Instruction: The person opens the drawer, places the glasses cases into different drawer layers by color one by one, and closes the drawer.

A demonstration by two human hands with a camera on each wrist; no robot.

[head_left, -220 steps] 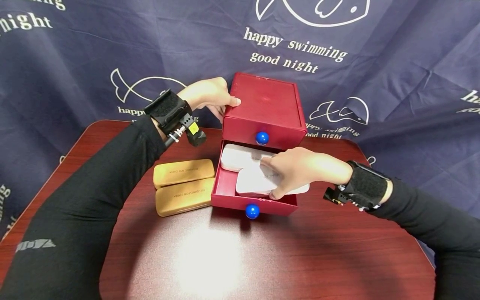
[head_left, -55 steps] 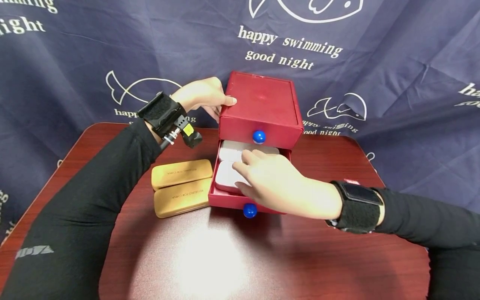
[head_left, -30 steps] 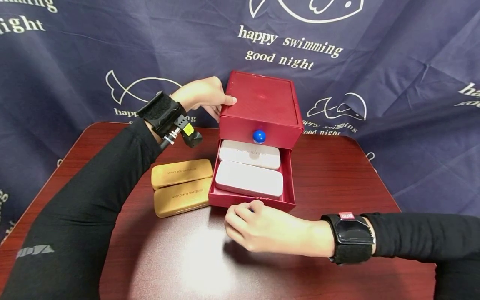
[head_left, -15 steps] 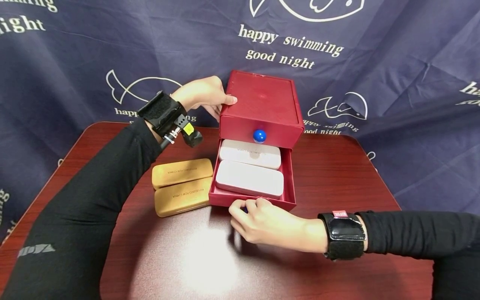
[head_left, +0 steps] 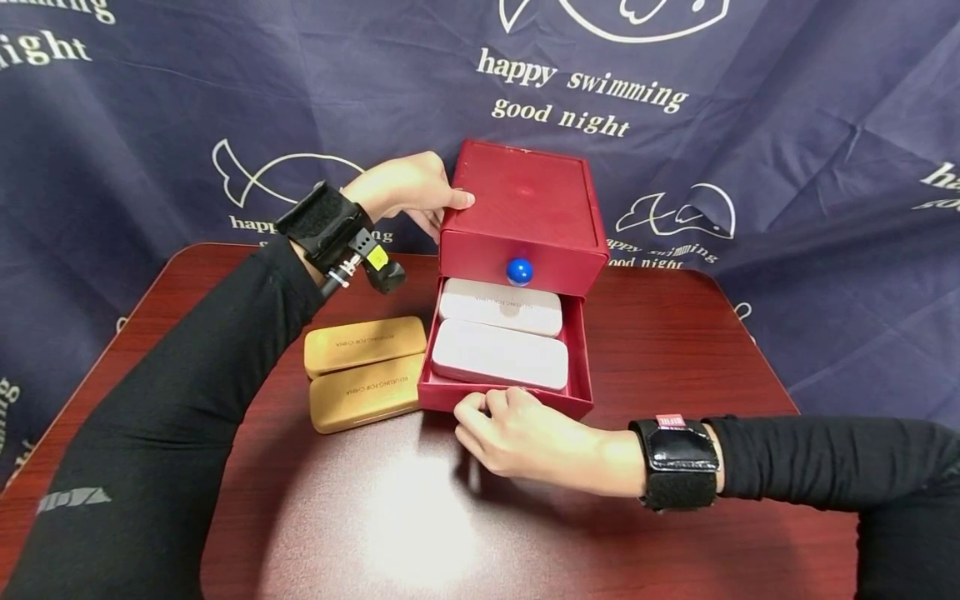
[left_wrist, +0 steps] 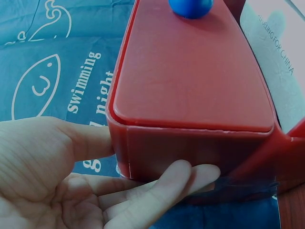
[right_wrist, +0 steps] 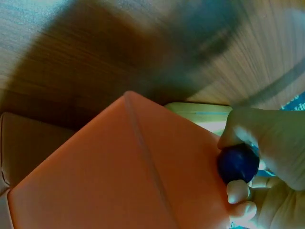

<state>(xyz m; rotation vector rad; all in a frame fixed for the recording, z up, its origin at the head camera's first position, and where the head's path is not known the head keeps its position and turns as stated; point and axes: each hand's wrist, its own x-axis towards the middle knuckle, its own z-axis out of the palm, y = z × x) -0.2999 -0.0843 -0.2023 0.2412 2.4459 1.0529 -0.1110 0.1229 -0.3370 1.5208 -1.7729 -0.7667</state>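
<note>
Red drawer unit (head_left: 525,200), smooth glossy plastic with softened corners, stands on the wood-grained worktop (head_left: 675,358). Its lower drawer (head_left: 442,396) juts out, holding two rounded white cases (head_left: 498,357); two gold cases (head_left: 367,396) of like shape lie just to the left. The left hand (head_left: 412,185) has its grip clasped over a side edge, thumb on top, fingers down the side. The right hand (head_left: 525,437) curls low at the front, hiding from the head view what the right wrist view reveals: its grip pinches a round blue knob (right_wrist: 238,163) between thumb and fingers.
</note>
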